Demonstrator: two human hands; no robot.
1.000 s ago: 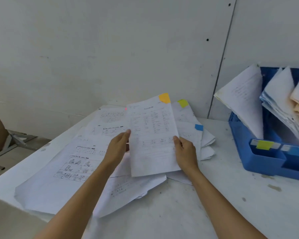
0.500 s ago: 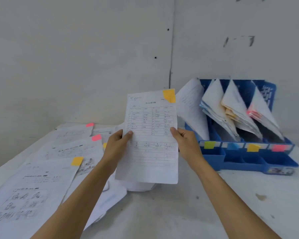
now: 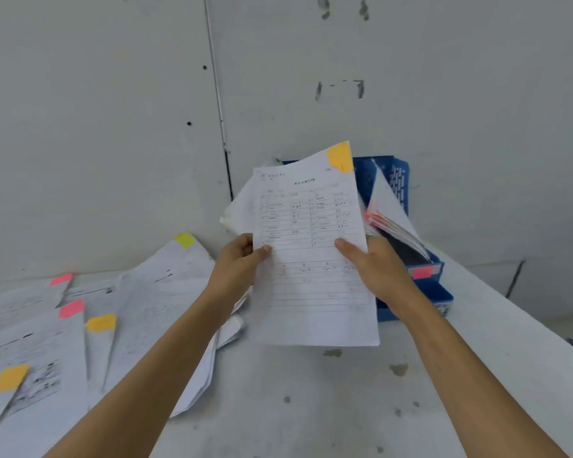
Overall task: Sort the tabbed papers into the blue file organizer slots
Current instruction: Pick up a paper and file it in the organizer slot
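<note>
both hands hold one printed sheet [image 3: 311,259] upright above the counter [image 3: 311,408]. the left hand [image 3: 237,266] pinches its left edge, thumb on the printed face and fingers curled behind. the right hand [image 3: 374,269] grips the right edge the same way, thumb lying across the front. an orange tab [image 3: 339,157] sticks to the sheet's top right corner.

the sheet stands directly in front of the blue file organizer [image 3: 391,180], which sits against the wall [image 3: 113,127], and hides most of its slots. only the organizer's right side shows, with a leaning bundle of filed papers [image 3: 387,209] edged in pink and a pink label [image 3: 422,272] on the front lip below it. a curled white paper edge [image 3: 237,209] pokes out past the sheet's left side; i cannot tell which slot it sits in.

to the left, loose papers [image 3: 153,292] lie spread and overlapping on the counter, the left forearm passing over their near edge. their tabs show as a yellow-green tab [image 3: 184,240] nearest the wall, two pink tabs [image 3: 61,279] [image 3: 71,308], and two more orange ones [image 3: 101,322] [image 3: 9,378]. a few dark stains [image 3: 399,369] mark the counter between the forearms.
</note>
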